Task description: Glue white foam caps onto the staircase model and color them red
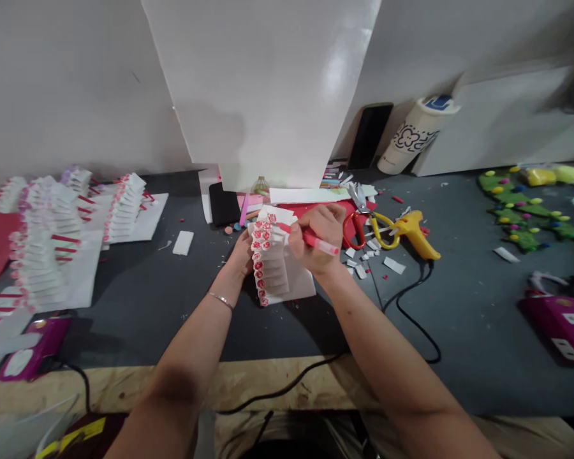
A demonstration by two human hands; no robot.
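Note:
In my right hand (pixel 319 237) is a red marker (pixel 321 243) with a pale pink end, its tip side pointing left at the top of a white paper craft (pixel 273 271). That craft has a row of folded white strips on a card, with red-coloured swirls (pixel 259 266) along the left edge and top. My left hand (pixel 242 254) grips the craft at its left side, and some of its fingers are hidden behind it. Right of my right hand lie scissors with red and yellow handles (pixel 355 231) and a yellow glue gun (pixel 416 234).
Similar crafts on white cards (pixel 88 268) stand at the left. White paper scraps (pixel 395 265) lie near the scissors. A black phone (pixel 223 204), a tumbler (pixel 414 137), green felt-like pieces (pixel 516 207) and a purple power strip (pixel 562 322) surround the workspace. The glue gun's black cable (pixel 406 306) crosses the table.

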